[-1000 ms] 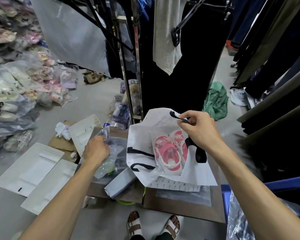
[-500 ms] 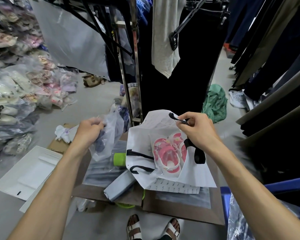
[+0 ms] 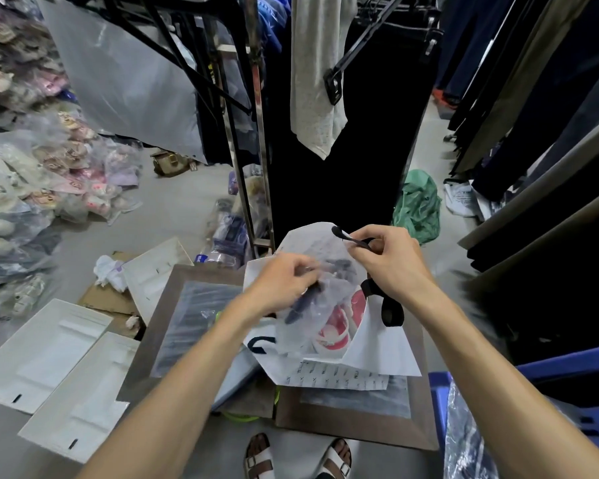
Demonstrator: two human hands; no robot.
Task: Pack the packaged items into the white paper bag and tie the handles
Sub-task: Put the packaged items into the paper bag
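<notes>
The white paper bag [image 3: 377,354] lies open on a brown board, its mouth facing me. My right hand [image 3: 391,262] grips one black handle [image 3: 351,238] at the bag's upper rim and holds it up; the handle's loop [image 3: 391,311] hangs below the hand. My left hand [image 3: 284,281] holds a clear plastic packet with a dark item [image 3: 312,302] at the bag's mouth, partly inside. Under the packet, pink and white shoes [image 3: 336,326] lie in the bag. The other black handle [image 3: 260,344] lies on the bag's near left side.
A printed paper sheet [image 3: 339,376] sticks out under the bag. The brown board [image 3: 159,326] carries plastic film. White mailers [image 3: 42,354] lie on the floor at left, heaps of bagged goods [image 3: 25,181] beyond. A metal rack post [image 3: 253,133], hanging clothes and a blue crate [image 3: 567,371] surround.
My left hand has carried the clear packet from the left of the board over to the bag's mouth. My right hand has kept its hold on the handle.
</notes>
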